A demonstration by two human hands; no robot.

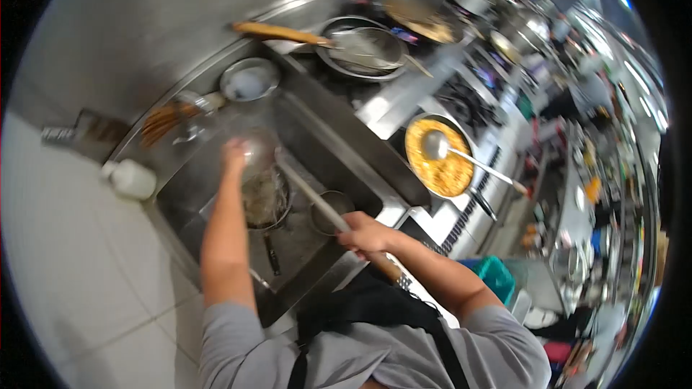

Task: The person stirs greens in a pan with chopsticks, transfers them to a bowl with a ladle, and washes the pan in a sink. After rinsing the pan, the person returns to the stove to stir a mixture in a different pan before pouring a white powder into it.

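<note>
My right hand (364,234) is wrapped around the long handle of a ladle (311,191), which slants across a metal sink (169,191). At the handle's far end is the round metal ladle bowl (259,153). My left hand (234,155) is at the bowl's left edge and appears to touch it; motion smears its fingers. Below the bowl, a pan (270,225) with a dark handle lies in the sink, with what looks like water in it. A second round metal vessel (328,209) lies beside the pan, partly behind the ladle handle.
A metal bowl (249,79), a bamboo brush (166,121) and a white bottle (135,179) stand around the sink. A wooden-handled strainer (367,47) rests over a pan. To the right, a pan of yellow food (440,173) holds another ladle. Other people (587,94) stand farther away.
</note>
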